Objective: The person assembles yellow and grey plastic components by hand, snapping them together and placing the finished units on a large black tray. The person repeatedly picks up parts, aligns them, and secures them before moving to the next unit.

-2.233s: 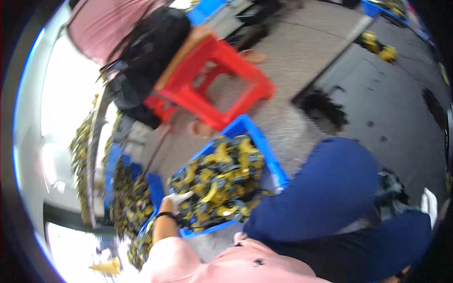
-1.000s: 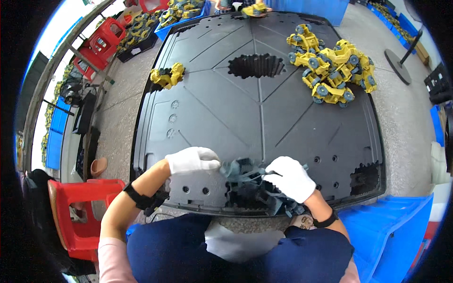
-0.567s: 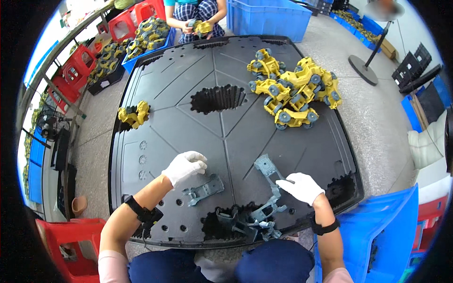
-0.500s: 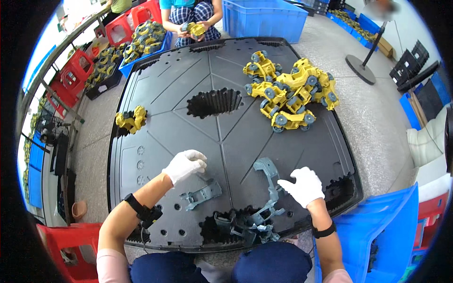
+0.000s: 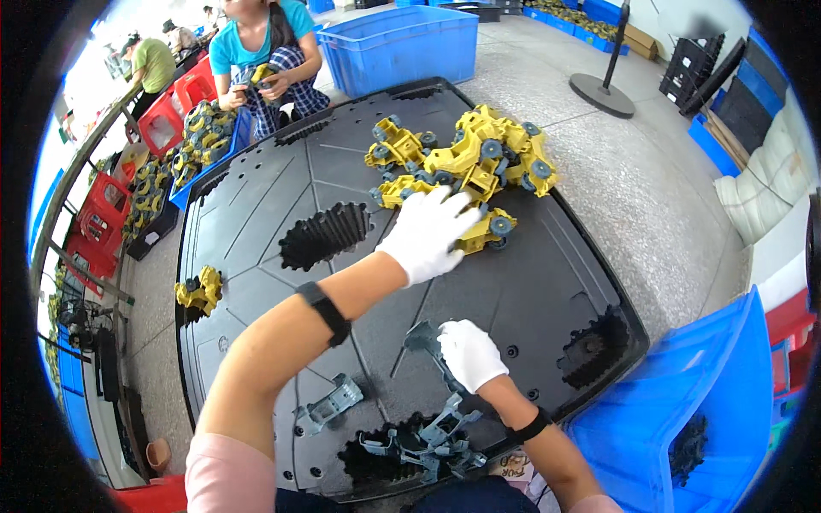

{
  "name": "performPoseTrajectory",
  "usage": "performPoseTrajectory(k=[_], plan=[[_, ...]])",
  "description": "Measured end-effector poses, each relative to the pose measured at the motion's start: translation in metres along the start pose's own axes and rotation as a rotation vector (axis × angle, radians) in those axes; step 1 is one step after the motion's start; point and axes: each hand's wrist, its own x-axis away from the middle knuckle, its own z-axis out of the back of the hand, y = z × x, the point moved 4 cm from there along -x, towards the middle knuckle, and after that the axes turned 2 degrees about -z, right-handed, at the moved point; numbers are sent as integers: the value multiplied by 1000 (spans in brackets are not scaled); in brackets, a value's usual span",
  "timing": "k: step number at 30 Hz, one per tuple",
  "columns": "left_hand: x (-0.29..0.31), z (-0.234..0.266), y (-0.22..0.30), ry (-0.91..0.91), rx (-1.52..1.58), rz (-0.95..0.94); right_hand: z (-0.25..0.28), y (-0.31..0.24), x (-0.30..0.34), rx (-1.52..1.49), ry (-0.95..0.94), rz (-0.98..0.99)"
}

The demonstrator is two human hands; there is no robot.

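By the left fingers (image 5: 464, 221), yellow toy trucks (image 5: 469, 154) show blue-grey wheels (image 5: 492, 149)

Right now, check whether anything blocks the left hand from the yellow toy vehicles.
Nothing visible does: the left hand is over the near side of the yellow toy vehicles, and the grey parts lie nearer the person.

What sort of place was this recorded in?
Likely a toy-assembly workshop: yellow toy vehicles and loose grey plastic parts lie on a black table, and a co-worker beyond holds another piece.
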Motion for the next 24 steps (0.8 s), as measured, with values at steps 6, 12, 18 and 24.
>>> performPoseTrajectory(k=[6,12,18,24], plan=[[-52,-36,-6,-372,-140,407,5,-3,11,-106,6,-57],[-10,-48,1,-471,-211,310,12,-4,19,-75,-124,47],[83,-8,9,-632,-176,261,2,15,25,-250,-100,97],[162,44,28,-792,-103,398,19,34,47,-474,-84,-45]])
